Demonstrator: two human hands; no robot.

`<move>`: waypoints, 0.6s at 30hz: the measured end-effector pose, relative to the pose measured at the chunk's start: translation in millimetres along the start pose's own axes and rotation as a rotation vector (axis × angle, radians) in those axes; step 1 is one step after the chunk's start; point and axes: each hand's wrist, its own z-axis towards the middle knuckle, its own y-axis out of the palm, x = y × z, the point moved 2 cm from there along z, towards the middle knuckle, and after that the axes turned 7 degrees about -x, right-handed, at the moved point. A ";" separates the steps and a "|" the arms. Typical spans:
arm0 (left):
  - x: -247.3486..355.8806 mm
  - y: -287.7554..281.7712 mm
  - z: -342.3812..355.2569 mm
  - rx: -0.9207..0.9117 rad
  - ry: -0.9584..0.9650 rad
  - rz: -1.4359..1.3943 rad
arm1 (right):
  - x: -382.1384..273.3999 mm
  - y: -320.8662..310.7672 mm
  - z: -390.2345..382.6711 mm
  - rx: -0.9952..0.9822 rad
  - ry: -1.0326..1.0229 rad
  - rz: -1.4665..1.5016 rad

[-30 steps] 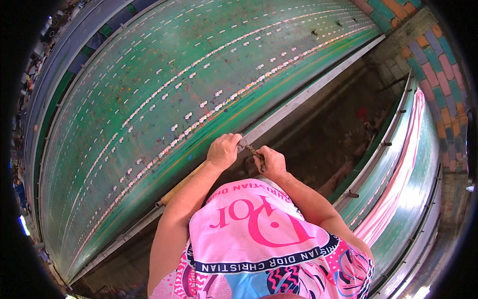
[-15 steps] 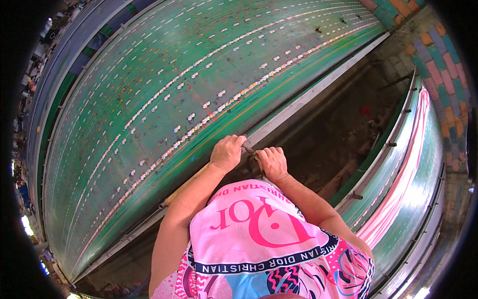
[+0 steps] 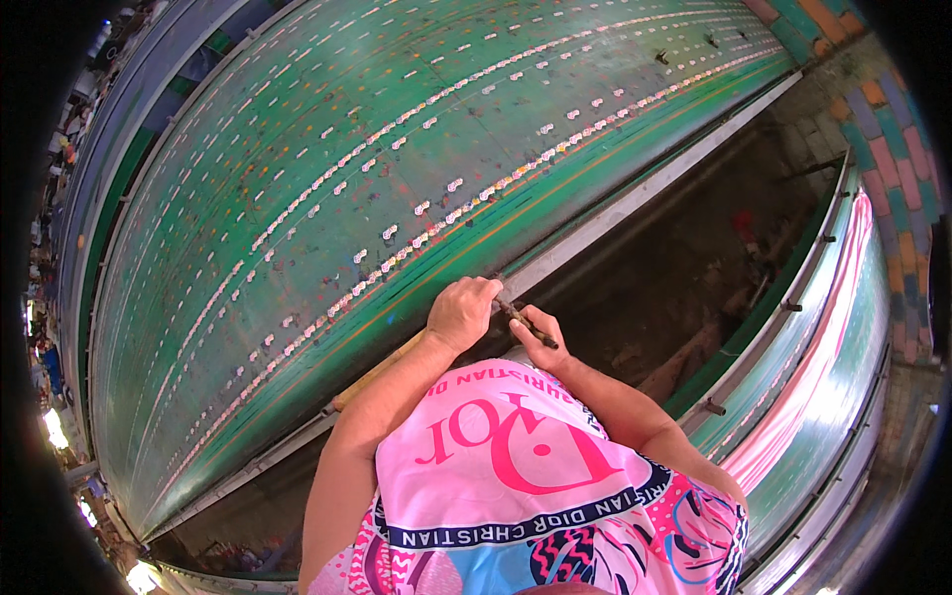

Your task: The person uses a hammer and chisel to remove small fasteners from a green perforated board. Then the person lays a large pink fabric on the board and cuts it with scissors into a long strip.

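Note:
Both hands are close together at the near metal rail [image 3: 585,230] of a long green table. My left hand [image 3: 462,313] is closed, its thumb and fingers pinched against the rail; what they grip is hidden. My right hand [image 3: 541,338] is closed round a short dark rod [image 3: 527,324]. One end of the rod reaches up to the left fingertips, and the other pokes out past the right fingers, down and to the right. Whether the rod is a tool or part of the rail fittings cannot be made out.
Rows of small pale and orange marks cover the green table top [image 3: 327,228]. A dark trench-like aisle [image 3: 645,288] runs beside me. Across it stands a second green table with a pink striped cloth [image 3: 803,372]. Coloured bricks [image 3: 892,169] pave the far right.
The rod now shows more plainly, slanting down through my right hand, whose grip has turned. My left hand stays at the rail. The whole view has shifted slightly.

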 end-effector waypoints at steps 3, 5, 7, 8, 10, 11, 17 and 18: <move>-3.0 2.0 -0.2 0.010 0.010 -0.009 | 2.5 0.2 -2.0 -0.179 0.437 0.671; -3.2 4.5 -1.2 0.015 0.020 -0.014 | -4.9 1.7 -1.8 -0.234 0.562 1.021; -4.5 2.7 -0.4 0.012 0.025 0.002 | -9.3 0.6 0.2 -0.285 0.619 1.226; -4.2 2.9 0.4 0.011 0.026 0.002 | -10.9 -1.8 0.7 -0.294 0.631 1.235; -3.0 1.2 0.5 0.006 0.031 0.007 | -14.4 -4.5 2.4 -0.315 0.651 1.256; -2.6 -0.3 -0.7 0.009 0.028 0.005 | -16.3 -5.5 2.4 -0.326 0.661 1.267; 2.8 -10.8 -0.2 0.033 0.008 -0.009 | -15.5 -17.5 -2.1 -0.055 0.094 -0.192; -0.6 -9.1 -4.0 0.049 -0.014 -0.026 | -33.7 -21.6 -2.8 -0.068 0.171 -0.233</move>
